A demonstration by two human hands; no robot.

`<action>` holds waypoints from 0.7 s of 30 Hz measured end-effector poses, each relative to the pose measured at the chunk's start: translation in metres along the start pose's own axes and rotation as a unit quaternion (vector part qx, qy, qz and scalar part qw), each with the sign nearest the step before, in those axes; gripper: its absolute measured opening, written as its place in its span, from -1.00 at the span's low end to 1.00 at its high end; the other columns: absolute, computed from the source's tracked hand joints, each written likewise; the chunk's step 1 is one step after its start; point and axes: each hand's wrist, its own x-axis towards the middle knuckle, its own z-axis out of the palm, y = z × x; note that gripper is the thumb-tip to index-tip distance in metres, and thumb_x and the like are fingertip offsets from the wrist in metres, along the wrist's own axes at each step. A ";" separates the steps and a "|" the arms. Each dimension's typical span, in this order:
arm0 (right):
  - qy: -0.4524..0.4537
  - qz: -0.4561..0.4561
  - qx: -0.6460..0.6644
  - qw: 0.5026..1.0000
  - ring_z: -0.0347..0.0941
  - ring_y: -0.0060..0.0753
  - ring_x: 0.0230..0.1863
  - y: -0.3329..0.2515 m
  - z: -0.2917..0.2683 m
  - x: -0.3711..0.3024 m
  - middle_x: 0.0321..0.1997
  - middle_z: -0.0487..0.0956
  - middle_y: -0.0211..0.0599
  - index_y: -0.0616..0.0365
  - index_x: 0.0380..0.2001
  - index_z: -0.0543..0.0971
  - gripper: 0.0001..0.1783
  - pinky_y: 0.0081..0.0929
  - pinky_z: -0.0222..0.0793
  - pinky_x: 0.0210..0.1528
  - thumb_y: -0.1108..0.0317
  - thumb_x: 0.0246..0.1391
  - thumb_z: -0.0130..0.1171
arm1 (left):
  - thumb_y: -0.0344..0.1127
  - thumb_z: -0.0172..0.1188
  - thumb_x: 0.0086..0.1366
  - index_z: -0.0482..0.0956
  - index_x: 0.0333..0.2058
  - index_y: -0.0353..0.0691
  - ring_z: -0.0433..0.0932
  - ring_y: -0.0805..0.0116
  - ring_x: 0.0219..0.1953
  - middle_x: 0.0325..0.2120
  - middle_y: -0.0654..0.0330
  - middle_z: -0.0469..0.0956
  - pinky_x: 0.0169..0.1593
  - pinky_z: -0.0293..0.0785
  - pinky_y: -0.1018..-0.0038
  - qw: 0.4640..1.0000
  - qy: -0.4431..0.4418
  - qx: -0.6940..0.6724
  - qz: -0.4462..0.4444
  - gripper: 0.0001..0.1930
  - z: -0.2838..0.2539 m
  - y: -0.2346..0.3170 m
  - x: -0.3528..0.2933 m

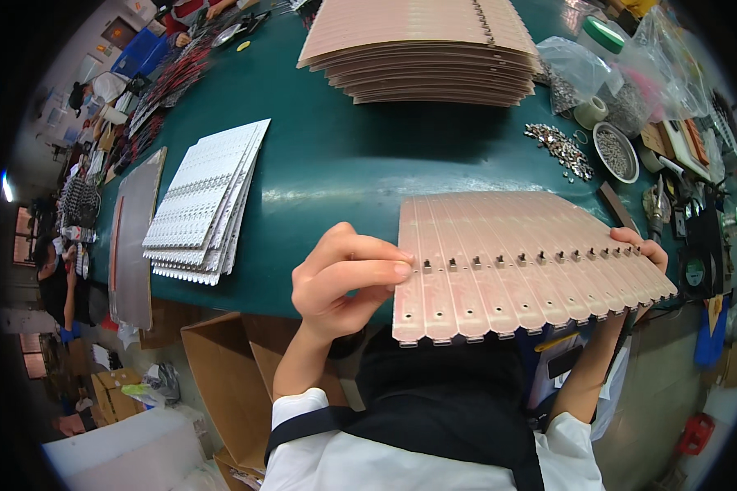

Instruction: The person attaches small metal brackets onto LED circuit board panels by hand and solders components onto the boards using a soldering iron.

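Observation:
A pinkish-beige panel of joined strips (499, 278) is held up, slightly tilted, at the table's near edge. A row of small dark metal parts runs across it, with a line of small holes below. My left hand (344, 274) pinches its left edge between thumb and fingers. At the opposite edge my right hand (643, 250) grips the panel, its fingertips showing over the top and the rest partly hidden behind it. A tall stack of similar panels (426, 57) stands at the far middle of the table. To the left lies a stack of white panels (205, 196).
Loose small metal parts (561, 151) lie right of centre, by a round bowl (615, 153) of more parts. Plastic bags and a green-lidded jar (603, 36) stand behind. A grey board (135, 237) lies at the left edge; an open cardboard box (229, 385) sits below.

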 end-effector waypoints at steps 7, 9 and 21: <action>0.015 0.018 -0.065 0.998 0.54 -0.12 -0.17 -0.006 0.005 0.001 -0.15 0.52 0.33 0.22 -0.20 0.30 -0.64 -0.28 0.53 -0.11 0.18 0.16 0.12 | -0.69 0.28 -0.22 0.63 -0.38 -0.19 0.42 0.48 -0.54 -0.42 0.16 0.65 -0.50 0.15 0.58 1.000 0.022 -0.008 -0.015 -0.65 0.001 -0.003 -0.002; 0.026 0.023 -0.086 0.996 0.54 -0.15 -0.18 -0.010 0.010 0.002 -0.16 0.53 0.30 0.21 -0.20 0.30 -0.58 -0.31 0.51 -0.11 0.10 0.14 0.15 | -0.70 0.27 -0.22 0.63 -0.38 -0.21 0.44 0.48 -0.53 -0.42 0.14 0.65 -0.49 0.15 0.59 0.999 0.022 -0.019 -0.015 -0.65 0.001 -0.003 -0.001; 0.025 0.023 -0.118 0.992 0.52 -0.32 -0.19 -0.029 0.031 0.004 -0.18 0.58 0.07 0.19 -0.23 0.32 -0.36 -0.43 0.42 -0.08 -0.14 -0.03 0.30 | -0.60 0.30 -0.06 0.53 -0.28 -0.29 0.47 0.34 -0.47 -0.39 0.02 0.60 -0.41 0.25 0.52 0.997 0.049 -0.061 -0.022 -0.70 0.010 -0.004 -0.001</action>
